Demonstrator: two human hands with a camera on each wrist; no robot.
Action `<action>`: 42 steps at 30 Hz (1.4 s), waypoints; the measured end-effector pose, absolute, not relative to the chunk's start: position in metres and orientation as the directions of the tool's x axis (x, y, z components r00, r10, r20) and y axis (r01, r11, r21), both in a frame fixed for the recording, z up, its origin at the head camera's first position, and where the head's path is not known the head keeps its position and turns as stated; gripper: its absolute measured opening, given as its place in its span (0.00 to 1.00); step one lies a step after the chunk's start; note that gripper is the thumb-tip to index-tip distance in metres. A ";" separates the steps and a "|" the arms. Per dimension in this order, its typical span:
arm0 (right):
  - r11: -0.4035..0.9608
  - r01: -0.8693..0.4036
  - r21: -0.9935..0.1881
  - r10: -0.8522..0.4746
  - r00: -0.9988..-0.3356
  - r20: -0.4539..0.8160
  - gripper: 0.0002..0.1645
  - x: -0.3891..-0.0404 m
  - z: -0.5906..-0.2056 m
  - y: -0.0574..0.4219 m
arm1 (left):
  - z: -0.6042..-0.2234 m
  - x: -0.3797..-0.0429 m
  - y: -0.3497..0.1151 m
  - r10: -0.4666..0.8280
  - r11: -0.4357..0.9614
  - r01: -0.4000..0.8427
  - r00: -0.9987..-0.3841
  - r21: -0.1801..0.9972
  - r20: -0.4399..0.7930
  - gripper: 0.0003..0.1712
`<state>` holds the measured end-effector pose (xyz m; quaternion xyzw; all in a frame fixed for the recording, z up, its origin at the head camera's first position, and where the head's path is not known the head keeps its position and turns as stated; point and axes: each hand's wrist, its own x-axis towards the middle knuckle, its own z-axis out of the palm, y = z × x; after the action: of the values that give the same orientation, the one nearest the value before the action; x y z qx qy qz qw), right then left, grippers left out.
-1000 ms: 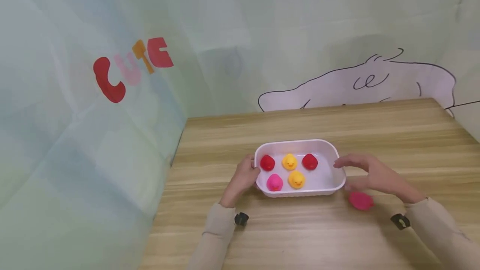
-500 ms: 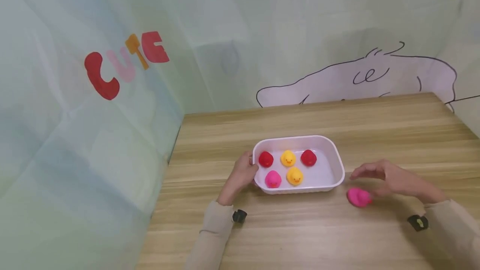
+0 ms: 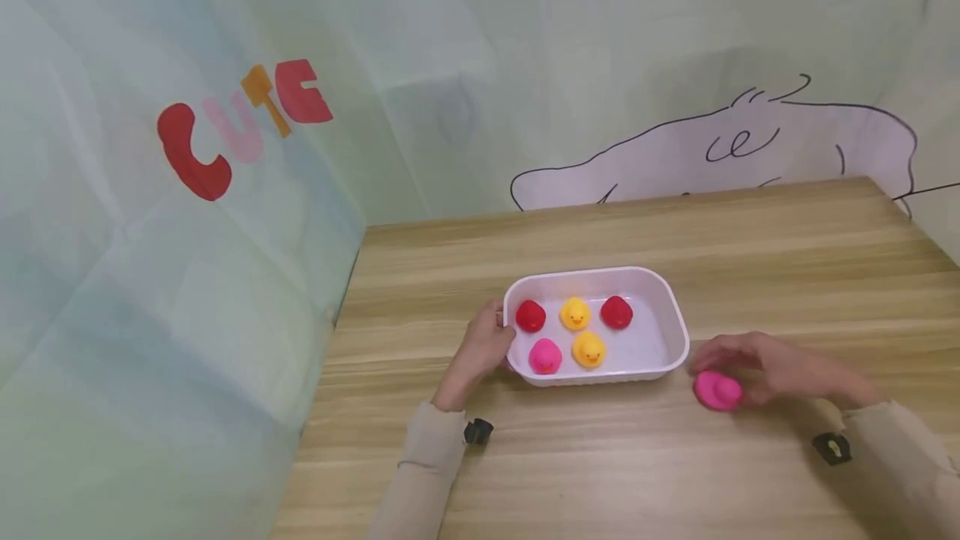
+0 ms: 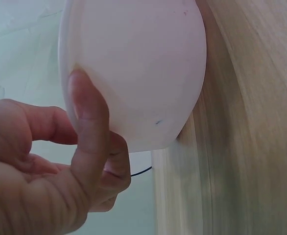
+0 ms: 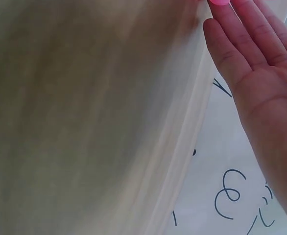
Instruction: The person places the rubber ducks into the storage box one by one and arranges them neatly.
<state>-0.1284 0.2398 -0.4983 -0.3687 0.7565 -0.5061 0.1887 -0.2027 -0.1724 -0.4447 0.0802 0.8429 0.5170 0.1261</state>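
My left hand [image 3: 483, 346] pinches the left rim of a white plastic tray [image 3: 651, 340]. In the left wrist view, the thumb [image 4: 90, 115] lies against the tray's outer wall while fingers curl at its rim. Inside the tray sit several rubber ducks, among them a pink duck [image 3: 545, 356], a yellow duck [image 3: 588, 350] and a red duck [image 3: 617, 312]. Another pink duck [image 3: 718, 391] lies on the table just right of the tray. Around it reaches my right hand [image 3: 780, 367], its fingers nearly straight in the right wrist view, with pink showing at the fingertips.
The wood-grain table [image 3: 570, 465] runs back to a pale printed cloth [image 3: 450, 65] with a cartoon outline on it. At the left another cloth wall bears coloured letters [image 3: 300, 92]. Dark devices sit at both wrists.
My right hand has left the tray's right end, moved right, then come down around the loose pink duck. The left hand stays at the tray rim. The head view has shifted slightly.
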 end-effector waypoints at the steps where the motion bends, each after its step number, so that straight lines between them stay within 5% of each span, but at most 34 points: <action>1: 0.206 -0.350 -0.914 -0.749 -0.657 0.083 0.42 -0.128 -0.498 0.240 | -0.444 -0.203 -0.172 0.266 0.452 0.007 -0.956 0.892 -0.127 0.27; 7: 0.205 -0.297 -0.933 -0.724 -0.688 0.060 0.41 -0.126 -0.497 0.241 | -0.441 -0.204 -0.170 0.262 0.449 0.005 -0.957 0.894 -0.126 0.28; 23: 0.423 -0.439 -0.793 -0.525 -0.832 0.180 0.32 -0.122 -0.455 0.248 | -0.444 -0.203 -0.173 0.263 0.459 0.009 -0.957 0.889 -0.126 0.28; 42: 0.502 -0.190 -0.844 -0.364 -0.931 -0.007 0.29 -0.159 -0.424 0.197 | -0.443 -0.199 -0.174 0.265 0.459 0.040 -0.960 0.887 -0.094 0.27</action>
<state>-0.1591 0.1973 -0.4245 -0.1607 0.8617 -0.4724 0.0924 -0.1992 -0.1738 -0.4434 0.0898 0.8471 0.5121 0.1098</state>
